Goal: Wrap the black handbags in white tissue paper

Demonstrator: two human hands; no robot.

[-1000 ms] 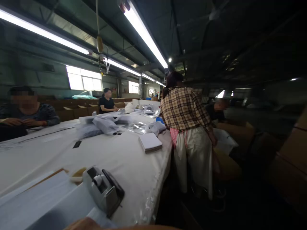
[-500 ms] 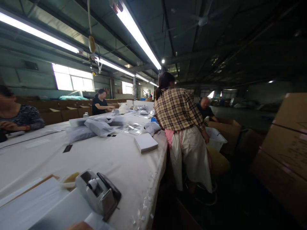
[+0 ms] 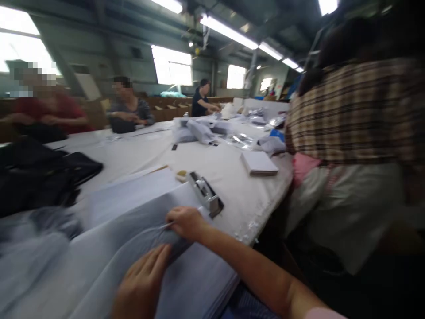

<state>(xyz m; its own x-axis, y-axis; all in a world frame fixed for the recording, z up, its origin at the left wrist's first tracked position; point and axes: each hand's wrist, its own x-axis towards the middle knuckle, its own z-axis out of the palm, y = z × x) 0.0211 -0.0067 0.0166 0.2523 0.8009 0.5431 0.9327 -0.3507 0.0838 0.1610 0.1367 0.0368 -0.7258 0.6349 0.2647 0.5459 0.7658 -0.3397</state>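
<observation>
Across the near table lies a thin, translucent white sheet [image 3: 109, 235], with something greyish showing through it. My right hand [image 3: 186, 223] is closed on a folded edge of this sheet, fingers pinched together. My left hand [image 3: 142, 281] rests on the sheet closer to me, its fingers stretched out and lying flat. Beneath and to the right is a stack of white sheets [image 3: 195, 283]. A grey tape dispenser [image 3: 206, 192] stands just beyond my right hand. Some motion blur softens both hands.
Dark fabric [image 3: 43, 173] lies at left. A block of white cards [image 3: 259, 164] and wrapped grey packages [image 3: 199, 130] sit farther along the table [image 3: 226, 155]. A co-worker in a plaid shirt [image 3: 352, 110] stands close on the right; several others sit across.
The view has swung left and downward. Both my hands and forearms now show on the white sheet, where only a bit of a hand was visible. The plaid-shirted co-worker appears nearer and more upright.
</observation>
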